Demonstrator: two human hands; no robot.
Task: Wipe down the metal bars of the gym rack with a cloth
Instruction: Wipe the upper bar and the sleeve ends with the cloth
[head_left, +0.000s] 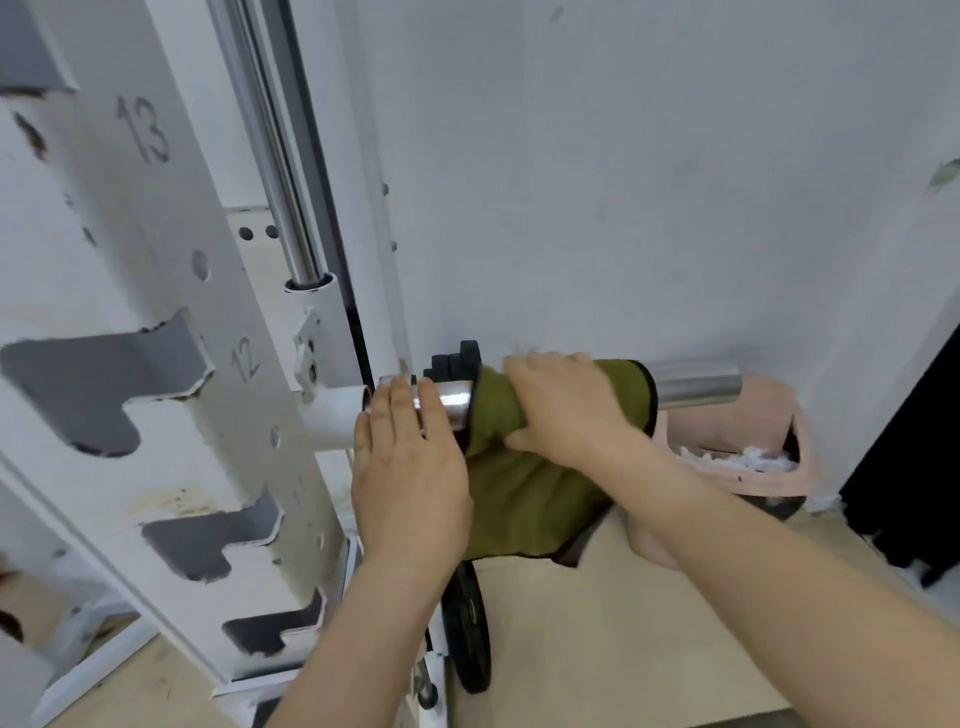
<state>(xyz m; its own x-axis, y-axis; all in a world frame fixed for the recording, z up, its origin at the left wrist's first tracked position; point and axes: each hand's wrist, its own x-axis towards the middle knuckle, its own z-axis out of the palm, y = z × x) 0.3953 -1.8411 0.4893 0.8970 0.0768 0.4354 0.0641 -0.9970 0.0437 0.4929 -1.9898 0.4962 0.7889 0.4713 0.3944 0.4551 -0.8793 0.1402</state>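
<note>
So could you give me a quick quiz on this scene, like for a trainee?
1. True or false: the green cloth is draped over the horizontal chrome bar.
2. The left hand rests on the bar; what does the right hand grip? A) sponge B) cloth C) dumbbell
3. Fill in: the white upright shows numbers 13 and ___.
Key: 1 true; 2 B; 3 12.

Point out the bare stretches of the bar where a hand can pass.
Free: the far end of the chrome bar, from the green cloth to the tip by the pink bin. Only a sliver shows between the left hand and the cloth. Crowded: the middle, where the right hand grips the cloth.
</note>
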